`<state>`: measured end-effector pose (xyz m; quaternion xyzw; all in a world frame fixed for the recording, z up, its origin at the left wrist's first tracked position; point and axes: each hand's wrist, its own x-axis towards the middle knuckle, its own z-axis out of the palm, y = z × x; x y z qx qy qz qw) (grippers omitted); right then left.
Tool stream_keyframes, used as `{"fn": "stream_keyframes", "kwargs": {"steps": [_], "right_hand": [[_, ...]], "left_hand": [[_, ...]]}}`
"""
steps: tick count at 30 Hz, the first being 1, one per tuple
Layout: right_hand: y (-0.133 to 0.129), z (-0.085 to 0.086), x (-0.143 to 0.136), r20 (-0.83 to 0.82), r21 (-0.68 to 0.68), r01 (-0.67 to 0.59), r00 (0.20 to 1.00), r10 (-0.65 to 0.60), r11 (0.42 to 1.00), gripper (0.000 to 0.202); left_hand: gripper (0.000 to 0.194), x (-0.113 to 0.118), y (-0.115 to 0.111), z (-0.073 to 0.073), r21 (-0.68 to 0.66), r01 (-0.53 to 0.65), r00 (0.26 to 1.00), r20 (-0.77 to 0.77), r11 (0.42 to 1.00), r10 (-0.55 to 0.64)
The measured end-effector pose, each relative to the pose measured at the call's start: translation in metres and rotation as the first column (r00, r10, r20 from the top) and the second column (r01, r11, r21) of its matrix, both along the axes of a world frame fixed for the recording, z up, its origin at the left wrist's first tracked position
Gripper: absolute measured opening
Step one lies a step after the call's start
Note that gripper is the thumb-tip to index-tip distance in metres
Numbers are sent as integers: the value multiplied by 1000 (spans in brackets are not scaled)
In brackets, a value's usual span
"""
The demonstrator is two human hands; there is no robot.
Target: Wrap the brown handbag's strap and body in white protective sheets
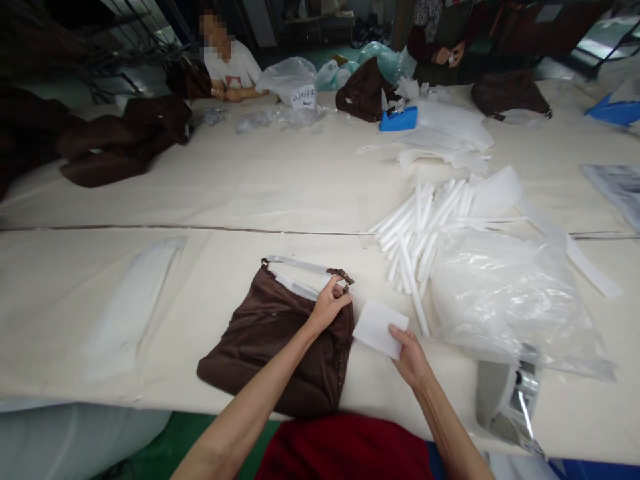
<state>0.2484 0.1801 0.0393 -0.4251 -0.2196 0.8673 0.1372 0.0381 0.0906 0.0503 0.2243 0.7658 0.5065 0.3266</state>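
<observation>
A brown fabric bag (273, 347) lies flat on the cream table (210, 200) in front of me. Its strap (300, 265) is wrapped in white foam and ends at a metal buckle. My left hand (329, 303) grips the bag's upper right corner beside that buckle. My right hand (411, 357) pinches a small white foam sheet (379, 327) just right of the bag. A heap of rolled white foam strips (425, 227) lies beyond the sheet.
Crumpled clear plastic bags (505, 300) lie to the right, with a shiny tape dispenser (510, 397) near the edge. A white foam sheet (133, 303) rests at left. Brown bags (120, 140) are piled far left. Two people work at the far side.
</observation>
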Motion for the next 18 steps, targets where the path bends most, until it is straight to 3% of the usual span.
{"fn": "stream_keyframes", "kwargs": {"steps": [4, 11, 14, 18], "right_hand": [[32, -5, -8, 45, 109, 99, 993, -105, 989, 39], [77, -6, -60, 40, 275, 58, 997, -71, 960, 34], [84, -5, -95, 23, 273, 12, 1000, -18, 962, 35], [74, 0, -131, 39, 273, -213, 977, 210, 938, 34]], "left_hand": [[46, 9, -20, 8, 127, -45, 993, 111, 991, 31], [43, 20, -35, 11, 73, -51, 997, -50, 996, 55], [48, 25, -38, 13, 114, -72, 993, 97, 991, 61], [56, 32, -35, 21, 101, -83, 964, 259, 991, 54]]}}
